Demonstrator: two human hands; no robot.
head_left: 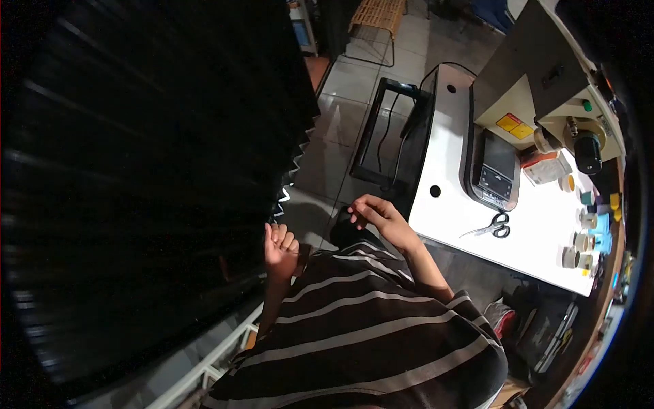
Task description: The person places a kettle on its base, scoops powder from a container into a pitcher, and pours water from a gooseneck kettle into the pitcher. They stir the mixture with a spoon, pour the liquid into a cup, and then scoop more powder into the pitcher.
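My left hand (281, 247) is raised at my waist, palm side toward me, its fingers curled in and nothing showing between them. It overlaps a black pleated curtain (170, 150) that fills the left side of the view. In front of my striped shirt (368, 307) is my right hand (385, 221), its back toward me and its fingers loosely bent and a little apart, with no object seen in them. The white tabletop (436, 218) lies just to its right. On that surface, a pair of scissors (495, 226) is the nearest loose thing to this hand.
A machine (504, 102) with a yellow label stands on the table beside a black scale (496, 176). Several small jars (571, 257) line the table's right side. A black metal frame (371, 129) juts out past the table's left edge. Farther off, a woven bench (377, 15) stands on the tiled floor (334, 119).
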